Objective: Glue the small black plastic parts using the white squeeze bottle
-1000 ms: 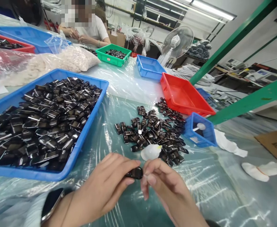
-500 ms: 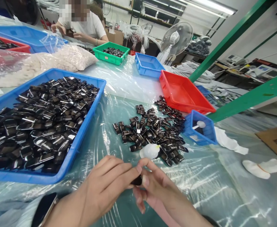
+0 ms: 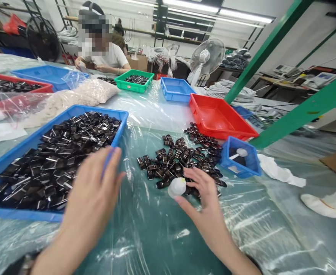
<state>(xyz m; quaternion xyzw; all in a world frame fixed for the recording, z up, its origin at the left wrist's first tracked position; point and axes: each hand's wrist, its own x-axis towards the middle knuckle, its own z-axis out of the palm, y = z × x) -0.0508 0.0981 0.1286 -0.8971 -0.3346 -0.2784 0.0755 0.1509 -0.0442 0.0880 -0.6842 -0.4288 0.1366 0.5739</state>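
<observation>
My left hand point(image 3: 95, 187) hangs over the right rim of a big blue tray point(image 3: 119, 128) heaped with small glossy black pieces point(image 3: 79, 133). Its fingers are stretched, with the blue rim showing between them; the palm side is hidden and motion blurs it. My right hand point(image 3: 208, 204) is open, thumb and fingers spread around the right side of a small white squeeze bottle point(image 3: 177, 187) with a yellowish tip. Whether thumb or fingertips touch the bottle I cannot tell. Behind the bottle lies a loose pile of similar black pieces point(image 3: 179, 152).
Right of the pile stand a small blue bin point(image 3: 239, 170) holding a white spoon-like item point(image 3: 241, 152), and a red tray point(image 3: 223, 133). White cloths point(image 3: 282, 172) lie farther right. A green post point(image 3: 262, 57) slants down there. Across the table a person point(image 3: 107, 57) sits working.
My hands have come apart: the left moved up and left to the tray, the right opened towards the bottle. The black piece between them is out of sight. The view has tilted up.
</observation>
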